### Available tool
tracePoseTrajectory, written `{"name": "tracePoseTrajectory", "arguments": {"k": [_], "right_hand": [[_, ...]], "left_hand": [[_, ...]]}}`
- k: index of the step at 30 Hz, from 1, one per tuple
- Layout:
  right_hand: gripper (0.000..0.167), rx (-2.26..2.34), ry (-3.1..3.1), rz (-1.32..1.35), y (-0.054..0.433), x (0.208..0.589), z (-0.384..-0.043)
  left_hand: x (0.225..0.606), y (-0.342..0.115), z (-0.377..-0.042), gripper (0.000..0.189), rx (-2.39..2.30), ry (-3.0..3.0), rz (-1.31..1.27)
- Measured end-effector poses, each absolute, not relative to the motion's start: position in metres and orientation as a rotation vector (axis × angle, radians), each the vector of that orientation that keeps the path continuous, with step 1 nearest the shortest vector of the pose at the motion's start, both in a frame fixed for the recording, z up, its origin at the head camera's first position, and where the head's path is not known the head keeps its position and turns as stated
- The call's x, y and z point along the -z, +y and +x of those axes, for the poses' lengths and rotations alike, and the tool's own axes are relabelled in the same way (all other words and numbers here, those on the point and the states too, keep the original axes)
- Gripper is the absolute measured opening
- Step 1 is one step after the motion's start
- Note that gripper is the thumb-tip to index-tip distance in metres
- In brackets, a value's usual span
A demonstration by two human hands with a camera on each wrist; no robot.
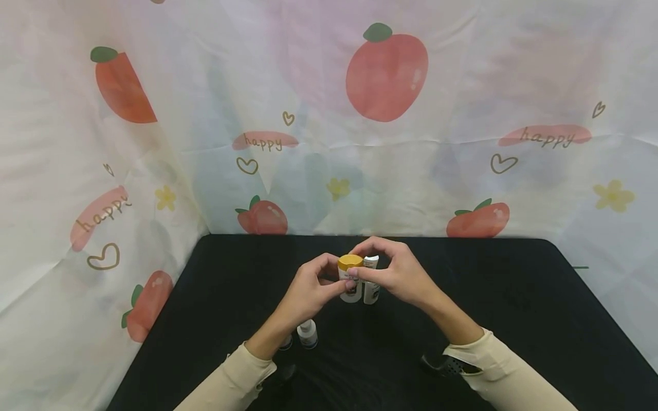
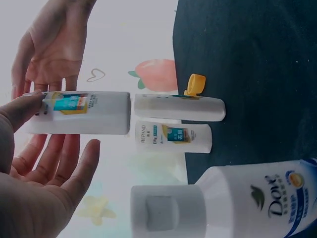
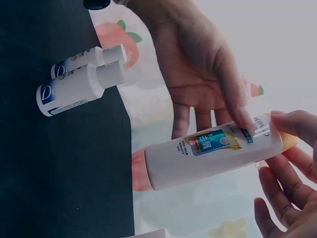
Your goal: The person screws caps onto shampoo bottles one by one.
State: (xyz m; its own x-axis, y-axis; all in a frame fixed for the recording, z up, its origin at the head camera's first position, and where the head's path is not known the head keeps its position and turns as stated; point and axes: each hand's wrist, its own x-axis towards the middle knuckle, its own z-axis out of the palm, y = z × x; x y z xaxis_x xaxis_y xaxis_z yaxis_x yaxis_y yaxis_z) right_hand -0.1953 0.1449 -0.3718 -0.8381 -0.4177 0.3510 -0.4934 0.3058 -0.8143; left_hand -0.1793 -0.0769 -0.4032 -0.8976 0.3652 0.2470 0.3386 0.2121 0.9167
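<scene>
A white shampoo bottle (image 3: 178, 163) with a yellow cap (image 1: 350, 261) is held upright by both hands over the far part of the table. My left hand (image 1: 308, 286) grips its left side, with the thumb across the label and fingers behind. From the other side my right hand (image 1: 403, 273) holds it near the cap, thumb on the front. In the left wrist view, two smaller-looking white bottles stand beyond it, one (image 2: 173, 138) with its label forward and another (image 2: 181, 107) beside it. A small yellow cap (image 2: 197, 83) shows next to that one.
Two white Dove bottles (image 1: 307, 334) stand near my left forearm, one partly hidden by it. One (image 2: 237, 203) looms large in the left wrist view. The black table (image 1: 514, 314) meets a fruit-printed curtain (image 1: 319, 188) at its back and sides.
</scene>
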Motion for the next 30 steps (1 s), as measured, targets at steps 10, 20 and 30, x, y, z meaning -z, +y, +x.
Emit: {"name": "tracePoseTrajectory", "arguments": {"k": [10,20,30], "right_hand": [[0.024,-1.542,-2.483,0.987,0.146,0.375,-0.196],[0.022,-1.478,-2.460,1.097,0.147,0.378,-0.193],[0.021,-1.415,-2.402,1.083,0.138,0.395,-0.187]], "left_hand": [[0.400,-0.079,-0.181,0.025,-1.761,2.500,0.745],[0.403,-0.085,-0.177,0.024,-1.653,2.525,0.773],[0.413,-0.088,-0.173,0.025,-1.638,2.468,0.762]]}}
